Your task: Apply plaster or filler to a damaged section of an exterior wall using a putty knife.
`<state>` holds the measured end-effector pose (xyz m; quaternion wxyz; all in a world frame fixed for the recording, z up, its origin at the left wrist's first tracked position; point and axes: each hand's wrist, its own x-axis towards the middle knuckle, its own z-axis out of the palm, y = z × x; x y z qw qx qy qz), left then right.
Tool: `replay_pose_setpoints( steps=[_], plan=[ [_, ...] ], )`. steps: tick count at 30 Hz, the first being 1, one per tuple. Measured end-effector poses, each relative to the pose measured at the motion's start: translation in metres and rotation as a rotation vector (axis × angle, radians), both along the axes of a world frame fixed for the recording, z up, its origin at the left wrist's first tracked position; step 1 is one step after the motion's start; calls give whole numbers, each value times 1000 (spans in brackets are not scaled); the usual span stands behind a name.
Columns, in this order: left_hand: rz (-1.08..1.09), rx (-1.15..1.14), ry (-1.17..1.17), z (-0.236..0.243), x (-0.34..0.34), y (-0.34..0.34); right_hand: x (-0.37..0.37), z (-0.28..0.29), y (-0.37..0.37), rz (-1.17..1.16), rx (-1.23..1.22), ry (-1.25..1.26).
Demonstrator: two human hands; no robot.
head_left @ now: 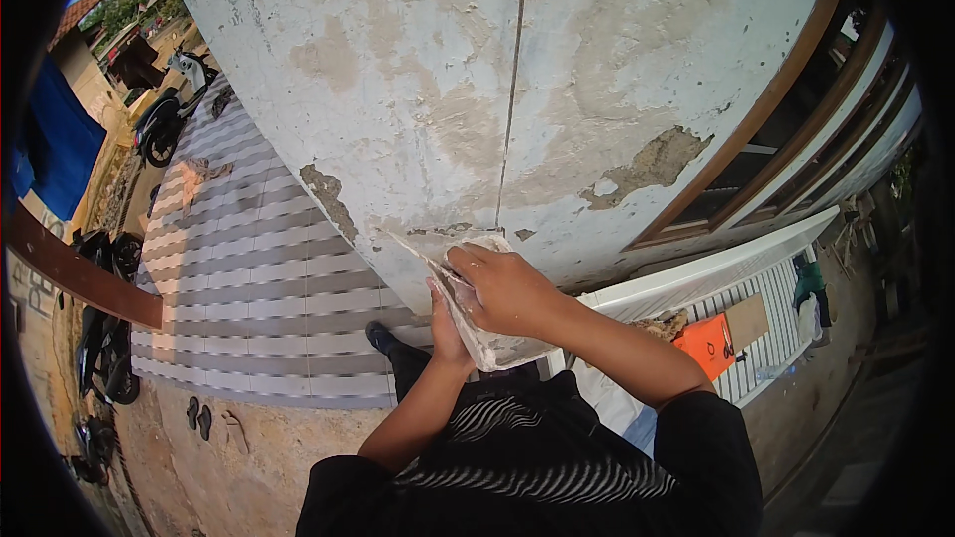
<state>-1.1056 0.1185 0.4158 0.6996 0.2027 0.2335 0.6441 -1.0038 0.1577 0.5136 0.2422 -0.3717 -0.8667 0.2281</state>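
Note:
My right hand (509, 290) is closed around the grip area of a plaster-smeared trowel (513, 349), its fingers wrapped over a part I cannot fully see. My left hand (450, 328) presses from the lower left against a thin, pale flat piece (423, 254), thumb upward along it. This piece slants up to a point and meets the trowel at an angle; whether they are joined is hidden by my fingers. Both are crusted with whitish plaster. Just beyond them stands a pale wall (418, 129) with beige patches, a dark vertical crack (513, 80) and chipped spots (652, 167).
Striped grey tiles (288, 288) stretch left of the wall corner. Brown-framed windows (766, 129) are at right, above a white slatted structure (766, 328) holding an orange sheet (704, 345). A brown post (90, 278), sandals (199, 418) and parked motorbikes (164, 119) are at left.

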Motion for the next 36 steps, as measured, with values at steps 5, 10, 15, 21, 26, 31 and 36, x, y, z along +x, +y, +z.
replay_pose_setpoints(
  steps=[5, 10, 15, 21, 26, 31, 36],
  plan=[
    [37, -4, -7, -8, 3, 5, -5, -6, 2, 3, -17, 102],
    [74, -145, -37, -5, 10, 8, -3, -12, 2, -22, -58, 184],
    [70, -60, -69, -29, 7, 14, 1, 1, 2, -37, -215, 258],
    [54, -53, -171, -42, 5, 27, 13, -3, 4, -28, -304, 323],
    [50, -42, -226, -36, -10, 31, 43, 6, 13, -103, -300, 351],
    [6, 32, -283, -26, -14, 27, 53, 4, 28, -277, -172, 294],
    [-42, -2, -201, -17, 3, 18, 36, -15, 30, -323, -119, 117]
  ],
)
